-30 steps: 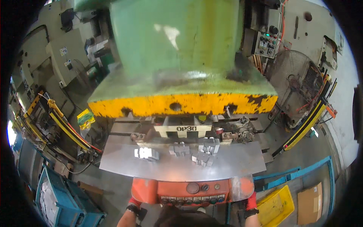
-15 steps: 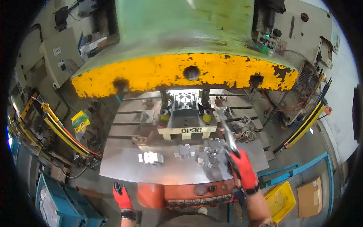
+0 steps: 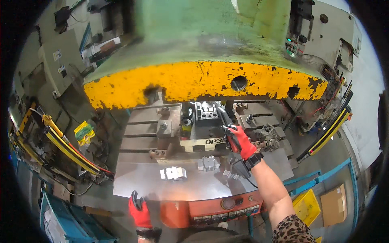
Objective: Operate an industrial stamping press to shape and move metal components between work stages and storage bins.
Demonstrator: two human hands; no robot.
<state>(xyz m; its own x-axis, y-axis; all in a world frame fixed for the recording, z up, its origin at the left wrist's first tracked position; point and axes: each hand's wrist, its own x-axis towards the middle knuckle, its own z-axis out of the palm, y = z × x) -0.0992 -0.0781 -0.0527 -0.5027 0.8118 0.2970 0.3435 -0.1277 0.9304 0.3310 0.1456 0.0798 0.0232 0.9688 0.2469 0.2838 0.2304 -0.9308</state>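
My right hand (image 3: 239, 141), in a red and black glove, is closed around a long, slim dark tool (image 3: 223, 116), whose exact kind I cannot make out. Its far end reaches the right side of the metal die (image 3: 206, 114) under the raised press ram. My left hand (image 3: 139, 210), gloved alike, is held off the table's front edge with thumb and fingers apart, holding nothing. On the steel table (image 3: 142, 178) lie a bright metal part (image 3: 173, 173) and a greyer metal part (image 3: 208, 163). More parts (image 3: 231, 173) are partly hidden beneath my right forearm and wrist.
The yellow-edged green press ram (image 3: 194, 79) hangs over the die. A red control box (image 3: 223, 208) with buttons sits at the table's front. Yellow-black guard posts (image 3: 71, 150) stand either side. A yellow bin (image 3: 306, 206), a carton (image 3: 334, 204) and a blue cart (image 3: 65, 214) are lower down.
My right hand has moved forward and left with the tool, from above the table's front to the die. The view has shifted. My left hand stays near the front edge, fingers more spread.
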